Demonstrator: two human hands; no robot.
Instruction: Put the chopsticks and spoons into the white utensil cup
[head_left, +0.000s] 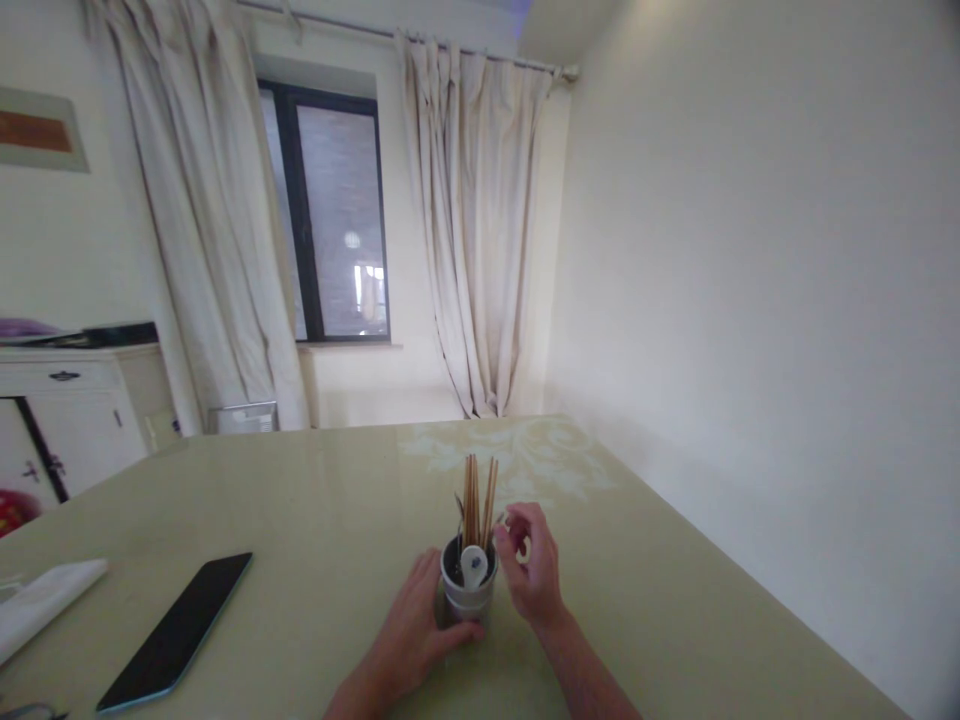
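Observation:
A light grey cup (469, 603) stands upright on the pale green table (300, 520). Wooden chopsticks (471, 505), a white spoon (474, 567) with a dark blue mark and a thin metal utensil (459, 510) rise from it. My left hand (421, 622) is wrapped round the cup's left side and front, thumb low on the front. At the cup's right rim, my right hand (531, 560) has thumb and forefinger pinched at the tip of a small shiny utensil (500, 519); its lower part is hidden.
On the left of the table lie a dark tablet (180, 630) and a white object (49, 605). A wall (750, 350) runs along the table's right edge. Beyond the far edge are curtains (472, 220) and a window (341, 210); a white cabinet (86, 410) stands at the left.

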